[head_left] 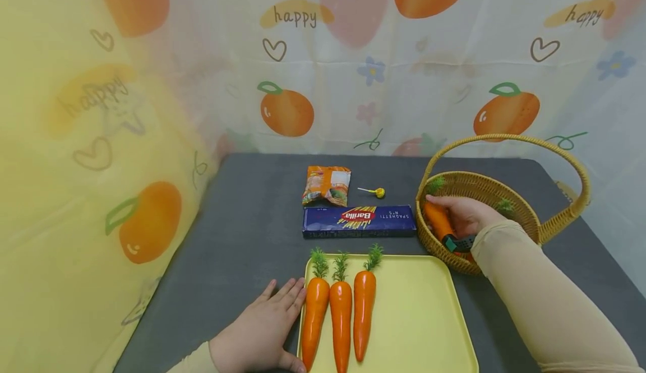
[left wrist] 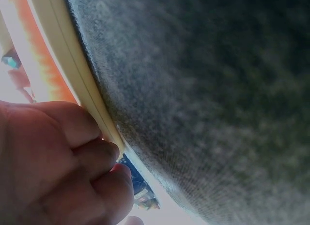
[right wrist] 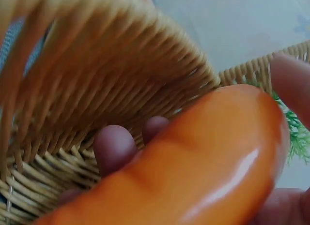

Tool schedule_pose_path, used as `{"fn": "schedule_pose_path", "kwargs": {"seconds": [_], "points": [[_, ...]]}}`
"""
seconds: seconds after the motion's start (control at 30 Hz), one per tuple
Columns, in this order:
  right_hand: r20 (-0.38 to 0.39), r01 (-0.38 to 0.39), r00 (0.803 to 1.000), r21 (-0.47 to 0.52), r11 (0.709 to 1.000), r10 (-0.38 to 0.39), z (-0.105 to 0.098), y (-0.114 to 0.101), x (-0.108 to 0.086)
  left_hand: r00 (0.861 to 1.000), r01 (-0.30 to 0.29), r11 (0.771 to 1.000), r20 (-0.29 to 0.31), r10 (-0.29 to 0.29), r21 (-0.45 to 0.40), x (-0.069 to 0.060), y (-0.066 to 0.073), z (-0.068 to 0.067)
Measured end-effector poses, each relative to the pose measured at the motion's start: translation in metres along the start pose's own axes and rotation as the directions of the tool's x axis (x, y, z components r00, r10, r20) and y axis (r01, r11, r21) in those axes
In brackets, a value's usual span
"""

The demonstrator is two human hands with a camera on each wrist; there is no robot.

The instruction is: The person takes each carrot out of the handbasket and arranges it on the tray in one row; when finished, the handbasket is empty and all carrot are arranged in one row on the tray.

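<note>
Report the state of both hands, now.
Left hand: open, fingers at the left edge of the yellow tray.
Right hand: closed, holding a carrot in the basket.

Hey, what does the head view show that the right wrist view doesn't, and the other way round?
Only the head view shows the tray with three carrots, the left hand at its edge, and the spaghetti box, snack bag and lollipop.

Only the right wrist view shows gaps through the weave of the basket, close up.

Both show the basket, the right hand gripping another carrot, green leaves and the curtain.
</note>
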State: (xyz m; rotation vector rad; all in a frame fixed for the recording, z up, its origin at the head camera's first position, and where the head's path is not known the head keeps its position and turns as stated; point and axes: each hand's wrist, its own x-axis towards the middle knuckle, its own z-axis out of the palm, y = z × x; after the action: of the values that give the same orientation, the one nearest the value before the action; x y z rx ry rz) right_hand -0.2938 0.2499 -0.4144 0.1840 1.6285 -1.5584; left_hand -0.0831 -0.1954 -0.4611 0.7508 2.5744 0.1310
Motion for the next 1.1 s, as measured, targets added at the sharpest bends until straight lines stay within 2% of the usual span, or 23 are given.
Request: {"fn": "schedule_pose_path", "kwargs": {"seconds": [0.33,0.53,0.77,0.83,0.9,1.0,1.1], "points": [[0.026,0.081,0.997,-0.059,0.995,-0.079,0.009,-0.001,-0.006,1.0,-0.008,1.0,0.003,0.008,0.0,0.0,0.0,-0.002],[0.049,0.161,0.986,-0.009,0.987,-0.16,0.006,-0.005,-0.015,1.0,-0.013,1.0,-0.006,0.013,0.009,-0.001,0.0,-0.003],[0.068,0.243,0.967,0.052,0.969,-0.246,0.001,-0.014,-0.038,1.0,-0.005,1.0,0.016,0.005,-0.009,0.001,0.001,-0.005],[0.074,0.294,0.951,0.075,0.953,-0.3,0.002,-0.016,-0.047,1.0,-0.003,1.0,0.02,0.004,-0.011,0.001,0.001,-0.005],[0.094,0.355,0.926,0.115,0.928,-0.366,0.005,-0.017,-0.056,1.0,-0.006,1.0,0.019,0.006,-0.01,0.0,0.0,-0.006],[0.16,0.435,0.872,0.176,0.883,-0.462,0.011,-0.017,-0.068,1.0,-0.008,1.0,0.021,0.008,-0.011,0.0,0.0,-0.005],[0.248,0.477,0.813,0.237,0.846,-0.527,0.019,-0.014,-0.076,1.0,-0.011,1.0,0.02,0.011,-0.006,0.0,-0.001,-0.005]]}}
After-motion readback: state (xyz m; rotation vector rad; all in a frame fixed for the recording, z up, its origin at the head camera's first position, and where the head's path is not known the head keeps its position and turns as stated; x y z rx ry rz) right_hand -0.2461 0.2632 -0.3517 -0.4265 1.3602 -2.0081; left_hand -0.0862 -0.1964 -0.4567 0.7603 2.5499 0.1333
